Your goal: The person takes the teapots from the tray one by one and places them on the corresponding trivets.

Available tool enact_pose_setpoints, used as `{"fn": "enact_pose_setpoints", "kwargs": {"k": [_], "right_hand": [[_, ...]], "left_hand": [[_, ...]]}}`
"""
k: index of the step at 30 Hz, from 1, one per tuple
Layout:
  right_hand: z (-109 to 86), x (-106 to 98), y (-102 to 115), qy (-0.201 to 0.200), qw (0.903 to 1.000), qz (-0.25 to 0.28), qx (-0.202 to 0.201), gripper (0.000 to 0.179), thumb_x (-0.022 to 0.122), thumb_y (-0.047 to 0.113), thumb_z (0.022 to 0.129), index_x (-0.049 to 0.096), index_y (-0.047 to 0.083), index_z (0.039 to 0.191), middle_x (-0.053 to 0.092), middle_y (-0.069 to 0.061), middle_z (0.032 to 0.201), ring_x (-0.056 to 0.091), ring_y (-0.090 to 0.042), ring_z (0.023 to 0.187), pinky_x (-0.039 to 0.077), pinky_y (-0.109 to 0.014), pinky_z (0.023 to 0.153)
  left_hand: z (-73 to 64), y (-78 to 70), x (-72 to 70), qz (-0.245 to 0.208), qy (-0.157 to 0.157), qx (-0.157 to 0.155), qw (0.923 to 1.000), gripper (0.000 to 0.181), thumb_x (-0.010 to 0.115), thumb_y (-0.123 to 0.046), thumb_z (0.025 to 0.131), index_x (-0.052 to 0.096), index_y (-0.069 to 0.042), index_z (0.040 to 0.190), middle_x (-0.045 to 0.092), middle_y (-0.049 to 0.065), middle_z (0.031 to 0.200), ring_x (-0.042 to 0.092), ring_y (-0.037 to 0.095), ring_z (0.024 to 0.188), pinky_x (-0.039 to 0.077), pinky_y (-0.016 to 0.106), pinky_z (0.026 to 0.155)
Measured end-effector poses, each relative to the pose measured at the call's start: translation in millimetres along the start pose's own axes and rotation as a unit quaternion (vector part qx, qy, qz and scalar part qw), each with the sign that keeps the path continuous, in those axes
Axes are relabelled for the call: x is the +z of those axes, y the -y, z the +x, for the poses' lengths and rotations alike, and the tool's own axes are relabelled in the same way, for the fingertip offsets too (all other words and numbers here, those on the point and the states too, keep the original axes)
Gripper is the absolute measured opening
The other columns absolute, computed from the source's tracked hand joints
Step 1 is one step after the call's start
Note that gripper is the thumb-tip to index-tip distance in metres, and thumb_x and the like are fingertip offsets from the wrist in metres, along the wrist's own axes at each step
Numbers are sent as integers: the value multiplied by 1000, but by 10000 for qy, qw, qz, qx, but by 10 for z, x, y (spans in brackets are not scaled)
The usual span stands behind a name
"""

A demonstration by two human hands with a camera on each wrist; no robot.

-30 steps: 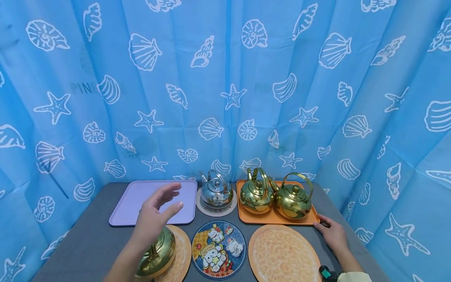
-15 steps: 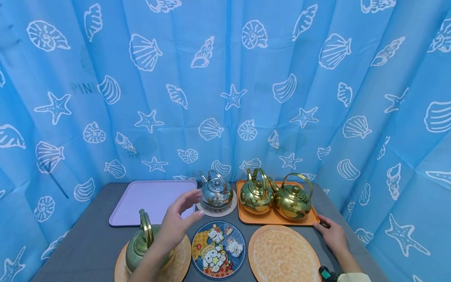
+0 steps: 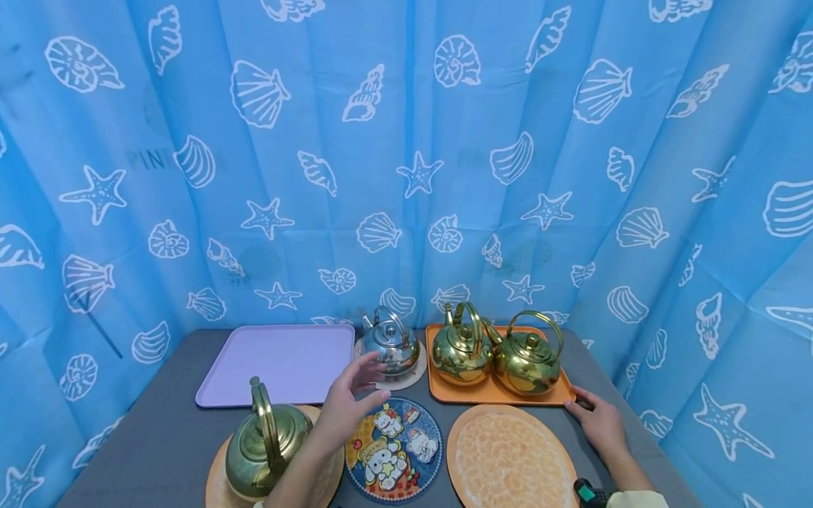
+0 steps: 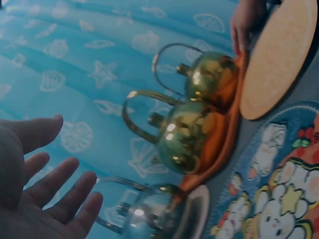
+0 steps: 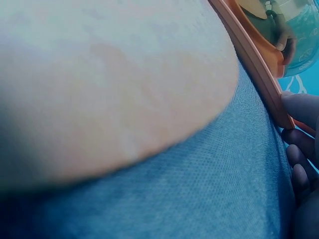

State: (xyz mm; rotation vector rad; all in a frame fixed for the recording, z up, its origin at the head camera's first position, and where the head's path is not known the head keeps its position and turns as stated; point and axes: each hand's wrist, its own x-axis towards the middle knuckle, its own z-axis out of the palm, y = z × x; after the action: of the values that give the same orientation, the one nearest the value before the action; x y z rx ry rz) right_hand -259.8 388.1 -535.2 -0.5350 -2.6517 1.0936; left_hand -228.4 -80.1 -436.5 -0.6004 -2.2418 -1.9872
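My left hand [image 3: 348,406] hangs in the air before the silver kettle [image 3: 389,346], thumb and fingers spread, holding nothing. In the left wrist view its fingers overlap the kettle's handle. At the right, my right hand [image 3: 600,425] pinches the near right corner of the orange tray [image 3: 438,391], thumb on the rim and fingers curled beside it. Two gold kettles, a left one [image 3: 462,356] and a right one [image 3: 527,363], stand on that tray. A larger gold kettle [image 3: 254,458] stands on a round tan mat [image 3: 219,487] behind my left forearm.
A purple tray [image 3: 273,363] lies at the back left. The silver kettle stands on a small round pale mat [image 3: 390,384]. A cartoon-printed round mat [image 3: 419,423] lies in the middle, another tan mat [image 3: 511,458] to its right. A blue curtain [image 3: 406,176] hangs behind.
My left hand has moved right, away from above the large gold kettle, toward the silver kettle, uncovering the large kettle. My right hand stays at the orange tray's corner.
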Motion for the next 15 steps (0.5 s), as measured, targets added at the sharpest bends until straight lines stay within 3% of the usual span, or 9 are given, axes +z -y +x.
{"fn": "enact_pose_setpoints", "kwargs": {"k": [4, 10, 15], "right_hand": [[4, 11, 6, 88, 10000, 23, 24, 54, 65, 25, 94, 51, -7, 135, 51, -31, 132, 45, -48, 121, 35, -61, 99], [-10, -15, 16, 156, 9999, 21, 68, 54, 64, 25, 94, 50, -6, 136, 49, -31, 134, 43, -49, 122, 35, -61, 99], [-11, -15, 28, 92, 9999, 4, 71, 52, 64, 23, 94, 51, -6, 136, 50, -31, 133, 44, -49, 121, 35, -61, 98]], "left_hand": [[29, 147, 62, -22, 68, 72, 9999, 58, 71, -17, 90, 46, -16, 142, 57, 15, 131, 52, 36, 120, 41, 51, 101], [110, 265, 185, -56, 275, 59, 9996, 59, 69, -19, 92, 43, -15, 145, 56, 9, 131, 54, 29, 120, 42, 51, 101], [174, 108, 286, -259, 394, -40, 9989, 60, 68, -11, 92, 40, -5, 145, 54, 19, 132, 50, 42, 121, 37, 58, 102]]}}
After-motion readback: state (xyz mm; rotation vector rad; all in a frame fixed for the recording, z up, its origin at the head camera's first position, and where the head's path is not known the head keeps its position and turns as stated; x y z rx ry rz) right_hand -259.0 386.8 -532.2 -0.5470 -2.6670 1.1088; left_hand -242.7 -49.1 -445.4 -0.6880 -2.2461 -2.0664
